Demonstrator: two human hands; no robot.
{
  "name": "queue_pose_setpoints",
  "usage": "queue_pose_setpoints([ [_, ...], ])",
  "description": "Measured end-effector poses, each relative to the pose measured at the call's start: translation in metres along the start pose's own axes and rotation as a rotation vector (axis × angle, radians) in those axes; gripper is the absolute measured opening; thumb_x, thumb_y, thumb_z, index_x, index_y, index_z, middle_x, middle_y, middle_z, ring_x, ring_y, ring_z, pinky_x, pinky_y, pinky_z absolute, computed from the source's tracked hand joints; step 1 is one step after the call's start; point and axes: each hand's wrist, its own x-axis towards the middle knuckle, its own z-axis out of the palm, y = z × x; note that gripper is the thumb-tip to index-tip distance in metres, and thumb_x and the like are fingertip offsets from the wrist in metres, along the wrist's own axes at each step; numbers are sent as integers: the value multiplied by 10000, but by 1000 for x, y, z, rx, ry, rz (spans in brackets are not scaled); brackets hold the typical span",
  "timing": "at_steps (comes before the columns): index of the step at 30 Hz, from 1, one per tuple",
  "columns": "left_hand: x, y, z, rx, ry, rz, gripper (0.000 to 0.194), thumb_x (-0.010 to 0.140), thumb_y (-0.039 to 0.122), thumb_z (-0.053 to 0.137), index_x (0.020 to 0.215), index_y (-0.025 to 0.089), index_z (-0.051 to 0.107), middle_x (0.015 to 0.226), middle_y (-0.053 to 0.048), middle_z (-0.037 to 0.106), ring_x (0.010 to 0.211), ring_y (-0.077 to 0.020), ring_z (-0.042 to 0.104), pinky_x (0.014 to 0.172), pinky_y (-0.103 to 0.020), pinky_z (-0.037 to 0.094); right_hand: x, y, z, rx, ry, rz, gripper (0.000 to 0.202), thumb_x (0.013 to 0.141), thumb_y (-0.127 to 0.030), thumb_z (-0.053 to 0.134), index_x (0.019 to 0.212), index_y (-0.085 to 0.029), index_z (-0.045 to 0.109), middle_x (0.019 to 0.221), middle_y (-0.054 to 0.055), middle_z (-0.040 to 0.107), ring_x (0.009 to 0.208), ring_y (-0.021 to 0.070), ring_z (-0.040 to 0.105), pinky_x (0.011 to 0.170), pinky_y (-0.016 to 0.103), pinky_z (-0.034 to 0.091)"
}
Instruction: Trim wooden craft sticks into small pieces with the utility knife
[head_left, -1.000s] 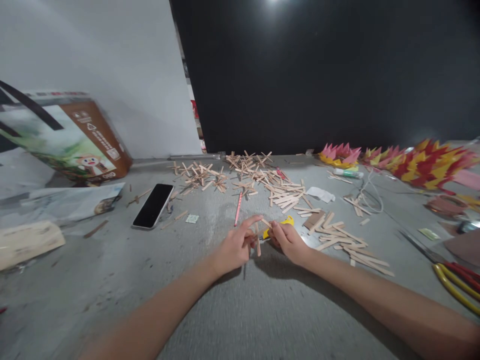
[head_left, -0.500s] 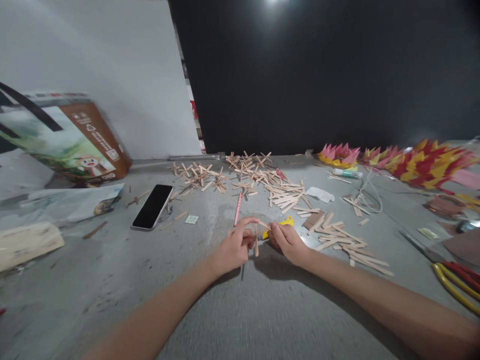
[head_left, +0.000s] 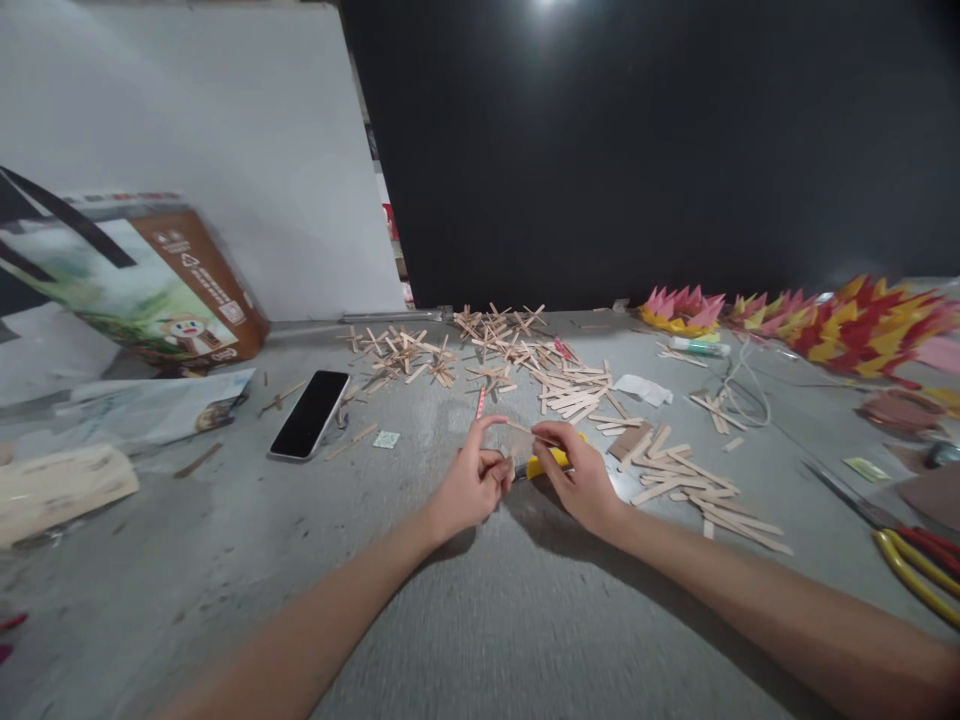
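A thin wooden stick [head_left: 519, 428] spans the gap between my two hands. My left hand [head_left: 474, 478] has its index fingertip at the stick's left end, and its other fingers curl around a small wooden piece that is mostly hidden. The stick's right end is pinched in my right hand [head_left: 576, 474]. Beneath my right hand lies a yellow cutter knife [head_left: 546, 462], its dark tip pointing left toward my left fingers. Just beyond my left hand is a pink patterned pencil [head_left: 481, 402], partly covered by the hand.
Crossed sticks [head_left: 405, 352] and loose sticks [head_left: 697, 480] lie beyond and to the right. A phone [head_left: 309, 414] and a printed bag [head_left: 187, 290] are at left. Scissors [head_left: 892, 530], a glue stick [head_left: 699, 347] and folded paper pieces [head_left: 862, 330] sit at right.
The stick between my hands has risen slightly away from me. My right hand has lifted off the knife side a little, and the small piece in my left hand has turned and shows less.
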Motion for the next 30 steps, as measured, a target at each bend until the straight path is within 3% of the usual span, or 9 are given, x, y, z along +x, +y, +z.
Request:
queue_pose_setpoints([
  [4,0,0,0,-31,-32,-36,543,1010,345,551,1472,253,282,644,94,598,383,-71,462,437,-157,339,3,-2,1,6,57,-58,210,1036,-378,582,1124,-228,700,1038,78,770,945,221,739,870,346,581],
  [9,1,-2,-1,-19,-57,-70,522,992,299,556,1439,261,289,641,104,590,375,-73,470,421,-150,342,3,2,3,30,98,-10,229,1008,-421,634,984,-217,735,971,73,806,858,222,756,814,344,600],
  [17,1,-2,-2,39,-39,-87,565,944,187,557,1440,256,295,615,107,584,410,-60,445,470,-142,331,2,7,6,73,70,28,220,992,-418,651,956,-225,749,965,69,819,839,225,771,788,339,610],
  [30,2,-8,-4,11,-16,-124,634,905,161,551,1462,285,274,616,98,599,435,-72,442,479,-142,323,-1,-1,4,113,8,13,178,1012,-354,613,1027,-224,733,1004,82,818,869,228,787,807,339,622],
])
